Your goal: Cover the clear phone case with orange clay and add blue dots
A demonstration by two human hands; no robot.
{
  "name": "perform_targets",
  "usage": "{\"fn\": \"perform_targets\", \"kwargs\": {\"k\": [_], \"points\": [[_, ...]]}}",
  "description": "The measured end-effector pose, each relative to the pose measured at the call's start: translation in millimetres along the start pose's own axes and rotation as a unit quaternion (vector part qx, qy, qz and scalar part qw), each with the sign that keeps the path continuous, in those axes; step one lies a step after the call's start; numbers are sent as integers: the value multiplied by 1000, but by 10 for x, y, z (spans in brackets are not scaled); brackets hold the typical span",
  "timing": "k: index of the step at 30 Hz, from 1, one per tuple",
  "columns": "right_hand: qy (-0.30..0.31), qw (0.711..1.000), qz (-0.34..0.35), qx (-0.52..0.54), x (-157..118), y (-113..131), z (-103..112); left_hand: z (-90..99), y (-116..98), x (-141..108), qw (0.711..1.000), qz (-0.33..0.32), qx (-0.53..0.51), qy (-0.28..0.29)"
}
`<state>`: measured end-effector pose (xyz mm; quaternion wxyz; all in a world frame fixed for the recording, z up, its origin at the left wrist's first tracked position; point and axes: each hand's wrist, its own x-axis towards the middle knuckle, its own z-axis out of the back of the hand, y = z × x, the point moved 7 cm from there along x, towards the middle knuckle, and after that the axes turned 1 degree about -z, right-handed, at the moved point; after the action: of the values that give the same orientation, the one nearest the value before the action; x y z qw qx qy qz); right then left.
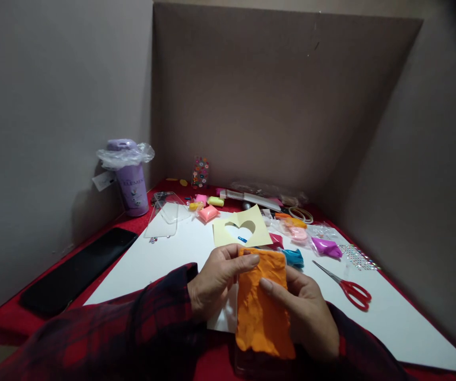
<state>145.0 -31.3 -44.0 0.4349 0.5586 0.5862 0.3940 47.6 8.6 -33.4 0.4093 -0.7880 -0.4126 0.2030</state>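
Note:
Both hands hold a clear phone case (247,366) upright near the front edge of the white board. A flattened sheet of orange modelling clay (263,325) covers most of its face, with the transparent edge showing below. My left hand (220,275) grips the upper left side, thumb lying on the clay near the top. My right hand (315,312) clasps the right side, its thumb pressed on the clay a little above the middle. Fingers behind the case are hidden. Just beyond stands yellow paper (222,235) with a heart cut out, and a teal clay packet (293,257).
Red-handled scissors (349,288) and a gem sheet (358,257) lie to the right. Clear cases (162,222) are at the left, beside a black phone (79,270) and a purple tumbler (132,188). Several clay packets (208,213) lie farther back on the white board (126,275).

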Motion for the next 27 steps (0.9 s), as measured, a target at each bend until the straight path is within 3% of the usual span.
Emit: {"fn": "perform_targets", "kwargs": {"k": [16,23,27], "points": [[24,999,-23,5,11,-47,-19,76,-24,21,998,-8,29,-50],[29,999,-6,23,21,-28,-14,-15,-17,13,1000,6,1,9],[34,999,-14,19,16,-33,-13,-38,14,5,1000,17,20,16]]}}
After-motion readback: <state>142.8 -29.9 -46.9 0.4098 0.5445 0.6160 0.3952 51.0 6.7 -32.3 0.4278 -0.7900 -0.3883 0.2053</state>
